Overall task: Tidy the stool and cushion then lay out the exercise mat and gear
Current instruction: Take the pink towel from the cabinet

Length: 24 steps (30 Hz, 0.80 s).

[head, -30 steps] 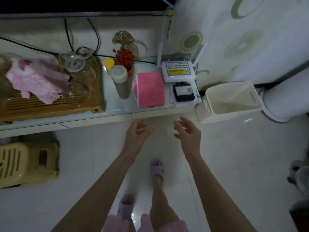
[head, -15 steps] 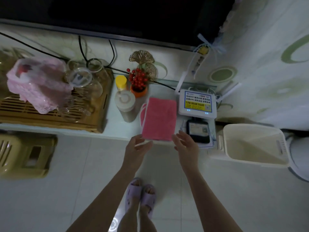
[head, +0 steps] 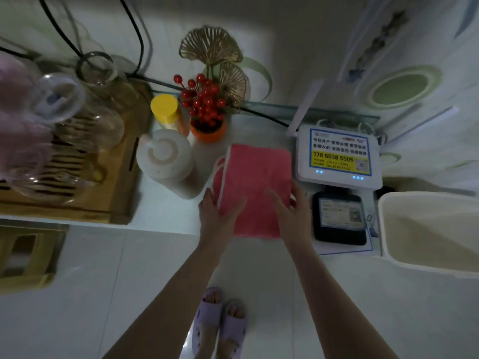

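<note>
A folded pink towel (head: 255,177) with a white trim lies on the low white shelf (head: 166,213), its near edge over the shelf's front. My left hand (head: 217,216) grips the towel's near left corner, thumb on top and fingers at the side. My right hand (head: 293,216) holds the near right corner the same way. A yellowish plastic stool (head: 28,257) stands on the floor at the left, partly under the shelf. No mat or cushion is in view.
Close left of the towel stands a white-lidded bottle (head: 166,156); behind it a red berry plant (head: 204,104). A wooden tea tray (head: 116,177) with glassware fills the left. A router (head: 337,156) and a black device (head: 338,218) sit right, then an open bin (head: 425,229).
I have stepped up to the shelf. Both hands went forward from open in the air to the towel's near corners and closed on it.
</note>
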Motion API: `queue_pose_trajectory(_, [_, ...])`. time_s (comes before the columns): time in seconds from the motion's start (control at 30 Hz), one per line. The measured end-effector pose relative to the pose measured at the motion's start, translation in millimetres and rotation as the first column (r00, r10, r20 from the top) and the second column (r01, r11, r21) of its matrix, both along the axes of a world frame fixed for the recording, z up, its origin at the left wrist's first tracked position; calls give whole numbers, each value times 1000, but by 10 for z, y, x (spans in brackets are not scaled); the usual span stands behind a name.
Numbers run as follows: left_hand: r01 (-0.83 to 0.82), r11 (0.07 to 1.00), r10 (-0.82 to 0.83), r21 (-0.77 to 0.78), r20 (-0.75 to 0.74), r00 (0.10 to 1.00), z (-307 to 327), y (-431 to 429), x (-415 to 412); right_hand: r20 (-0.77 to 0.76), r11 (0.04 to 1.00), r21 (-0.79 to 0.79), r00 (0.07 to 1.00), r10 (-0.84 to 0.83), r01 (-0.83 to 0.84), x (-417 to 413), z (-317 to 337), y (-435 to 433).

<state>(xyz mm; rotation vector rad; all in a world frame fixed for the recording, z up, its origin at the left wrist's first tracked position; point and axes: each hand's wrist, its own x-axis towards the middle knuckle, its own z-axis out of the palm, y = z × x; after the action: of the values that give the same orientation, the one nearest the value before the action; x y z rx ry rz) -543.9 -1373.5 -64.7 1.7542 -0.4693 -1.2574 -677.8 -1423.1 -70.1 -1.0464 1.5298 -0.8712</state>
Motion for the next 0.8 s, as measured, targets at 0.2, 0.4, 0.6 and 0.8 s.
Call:
queue_pose_trajectory(0.2, [-18,1000,18,6,12,1000,-155,-152,-54,18,998,50,999,-30,29,43,-167,-151])
queue_pose_trajectory(0.4, [-31,995,39,92,-87,995,-133,-209,-22,28,995,99,999,-22,19,27,-178,-221])
queue_pose_trajectory(0.6, [-25,993,44,112,-173,984,-71,-151,-84,133,986,159,989,-69,48,19,-95,-179])
queue_pose_trajectory(0.8, [-14,997,35,80,-271,962,65,-36,-177,280,981,184,953,-118,67,-20,9,-34])
